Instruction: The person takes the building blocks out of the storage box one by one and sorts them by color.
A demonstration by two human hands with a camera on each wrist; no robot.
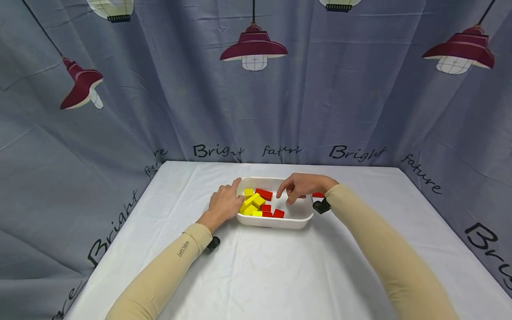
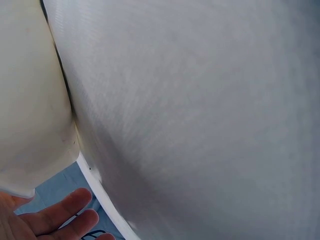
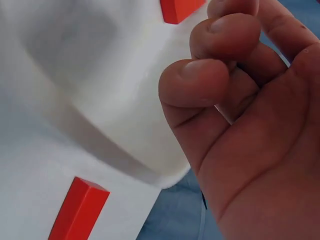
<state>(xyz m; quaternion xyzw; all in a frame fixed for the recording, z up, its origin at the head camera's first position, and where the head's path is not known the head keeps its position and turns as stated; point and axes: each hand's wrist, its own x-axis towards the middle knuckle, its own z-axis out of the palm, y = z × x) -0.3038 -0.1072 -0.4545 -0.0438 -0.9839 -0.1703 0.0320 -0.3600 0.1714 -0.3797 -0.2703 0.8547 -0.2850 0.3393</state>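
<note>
A white rectangular tray (image 1: 280, 222) holds several yellow blocks (image 1: 248, 209) and several red blocks (image 1: 264, 194), gathered in its left half. My left hand (image 1: 226, 202) grips the tray's left side, thumb over the rim; in the left wrist view its other fingers (image 2: 65, 210) stretch past the tray's corner. Over the right half of the tray hovers my right hand (image 1: 306, 184), index finger and thumb pointing down and apart, with nothing between them. Its other fingers (image 3: 195, 82) curl toward the palm in the right wrist view.
One red block (image 3: 80, 210) lies outside the tray on the white-covered table (image 1: 280, 275), partly hidden by the right wrist in the head view. A grey-blue curtain (image 1: 180, 98) with printed lamps hangs behind and beside the table.
</note>
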